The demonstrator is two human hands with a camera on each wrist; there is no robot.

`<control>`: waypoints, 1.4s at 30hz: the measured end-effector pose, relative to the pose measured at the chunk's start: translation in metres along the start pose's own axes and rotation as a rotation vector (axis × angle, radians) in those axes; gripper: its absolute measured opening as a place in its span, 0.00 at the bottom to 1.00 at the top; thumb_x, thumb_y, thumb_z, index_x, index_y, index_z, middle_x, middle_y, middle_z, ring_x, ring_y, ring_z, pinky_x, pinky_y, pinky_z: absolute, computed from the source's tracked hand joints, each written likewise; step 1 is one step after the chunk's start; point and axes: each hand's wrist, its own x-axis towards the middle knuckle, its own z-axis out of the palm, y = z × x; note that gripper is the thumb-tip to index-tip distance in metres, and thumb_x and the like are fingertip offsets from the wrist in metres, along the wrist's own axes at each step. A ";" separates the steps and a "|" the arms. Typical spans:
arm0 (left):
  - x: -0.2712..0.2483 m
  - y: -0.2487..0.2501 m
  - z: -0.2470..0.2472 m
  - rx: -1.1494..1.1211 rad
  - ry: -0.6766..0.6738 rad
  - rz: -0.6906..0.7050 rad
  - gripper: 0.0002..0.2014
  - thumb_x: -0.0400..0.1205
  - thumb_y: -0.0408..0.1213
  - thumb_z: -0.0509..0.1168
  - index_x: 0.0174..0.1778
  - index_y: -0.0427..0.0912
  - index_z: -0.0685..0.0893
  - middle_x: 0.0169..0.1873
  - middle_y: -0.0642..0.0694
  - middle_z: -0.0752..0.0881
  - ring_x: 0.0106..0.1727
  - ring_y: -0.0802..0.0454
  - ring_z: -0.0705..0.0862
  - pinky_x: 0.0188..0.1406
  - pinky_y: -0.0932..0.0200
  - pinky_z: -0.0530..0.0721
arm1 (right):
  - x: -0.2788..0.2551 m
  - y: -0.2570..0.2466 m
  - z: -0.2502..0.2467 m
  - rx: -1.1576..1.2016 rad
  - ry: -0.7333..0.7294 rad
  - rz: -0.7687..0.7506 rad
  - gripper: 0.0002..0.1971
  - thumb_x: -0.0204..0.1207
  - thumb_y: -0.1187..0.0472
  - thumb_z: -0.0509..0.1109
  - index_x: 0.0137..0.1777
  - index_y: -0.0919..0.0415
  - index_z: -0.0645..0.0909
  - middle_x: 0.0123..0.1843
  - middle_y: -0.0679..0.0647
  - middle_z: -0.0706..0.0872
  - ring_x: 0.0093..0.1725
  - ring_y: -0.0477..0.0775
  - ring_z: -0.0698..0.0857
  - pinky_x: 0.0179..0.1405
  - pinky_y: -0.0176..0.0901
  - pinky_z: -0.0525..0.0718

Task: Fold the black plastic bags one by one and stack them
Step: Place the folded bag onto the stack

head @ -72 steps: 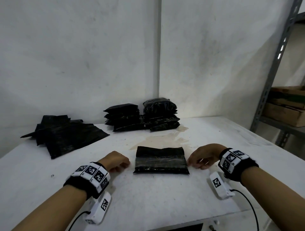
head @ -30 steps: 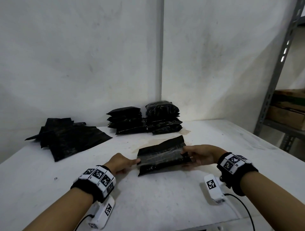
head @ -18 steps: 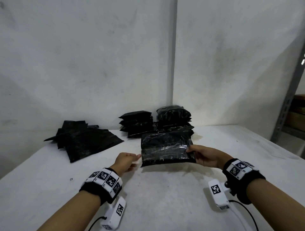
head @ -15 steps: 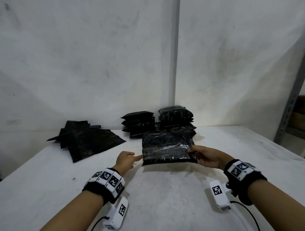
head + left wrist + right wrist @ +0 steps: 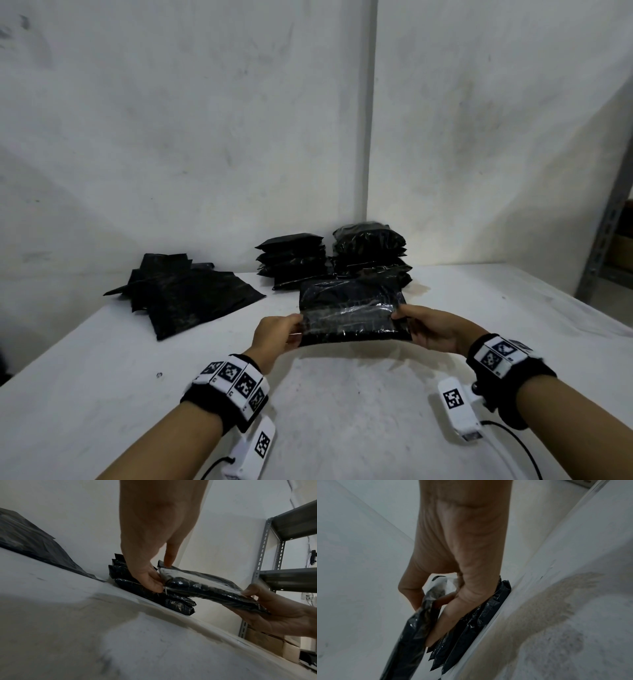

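Observation:
A folded black plastic bag (image 5: 352, 313) hangs above the white table (image 5: 342, 411), held level between both hands. My left hand (image 5: 277, 330) pinches its left edge, thumb on top and fingers below (image 5: 150, 580). My right hand (image 5: 431, 327) grips its right edge; the thumb lies on top and the fingers curl beneath (image 5: 447, 615). Behind the held bag, two stacks of folded bags (image 5: 294, 260) (image 5: 371, 250) stand against the wall. A loose pile of unfolded black bags (image 5: 185, 294) lies at the back left.
White walls (image 5: 205, 137) close off the back of the table. A grey metal shelf post (image 5: 606, 226) rises at the far right, with cardboard boxes (image 5: 274, 643) on a low shelf. A brownish stain marks the table surface (image 5: 547, 608) near the stacks.
Both hands lifted the folded bag off the table and carried it toward the stacks. The left hand let go briefly, then took hold of the left edge again.

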 end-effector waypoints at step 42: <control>-0.018 0.022 0.003 -0.468 -0.312 -0.027 0.23 0.72 0.35 0.70 0.63 0.30 0.80 0.57 0.34 0.87 0.54 0.42 0.87 0.48 0.54 0.90 | 0.005 -0.003 -0.002 0.197 -0.009 -0.126 0.06 0.73 0.66 0.70 0.49 0.65 0.84 0.39 0.53 0.88 0.35 0.45 0.88 0.37 0.37 0.89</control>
